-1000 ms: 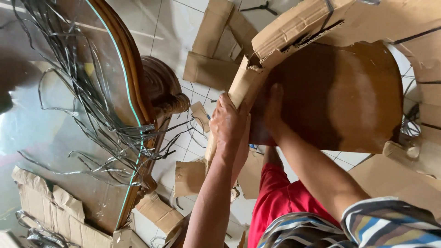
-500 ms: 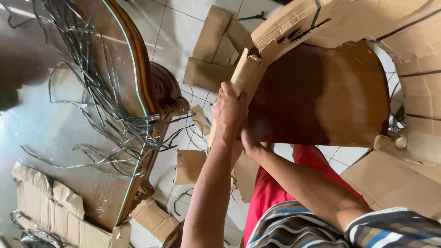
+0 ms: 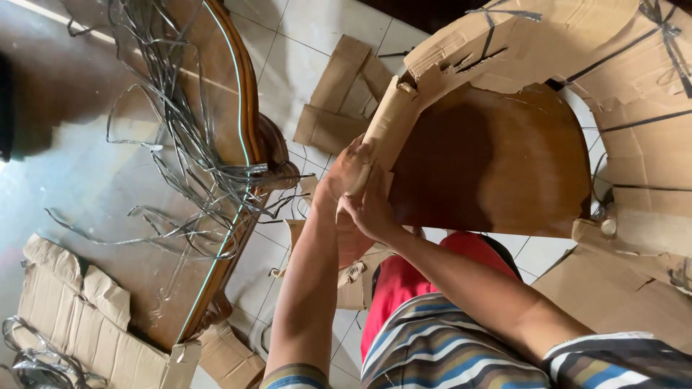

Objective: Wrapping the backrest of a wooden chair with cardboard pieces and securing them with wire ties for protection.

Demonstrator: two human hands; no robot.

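Since the earlier frames our two hands have closed in on each other at the torn edge of the cardboard wrap [image 3: 533, 43], and more of the brown wooden panel [image 3: 497, 166] now shows bare beneath it.

Our left hand [image 3: 348, 167] is clenched around the loose cardboard flap [image 3: 389, 126], fingers curled over its lower end. Our right hand [image 3: 373, 212] lies just below, touching the left and pressed against the near edge of the panel; whether it pinches cardboard or only braces we cannot tell.

That flap is what our grip turns on. It rises from our hands up and to the right, its long axis running along the panel's curved left edge. The left hand is the nearer to it and already on it. The panel spreads right of our hands, with cardboard wrapped over its top and right side and bound by dark straps [image 3: 667, 29].

Room to move lies leftward, over the tiled floor [image 3: 324, 29], where cardboard scraps [image 3: 339, 101] are scattered. Further left the glass-topped desk [image 3: 86, 180] with its carved wooden rim carries a heap of cut grey strapping [image 3: 180, 151], near but apart from our left forearm. Below, our red and striped clothing crowds the space toward us.
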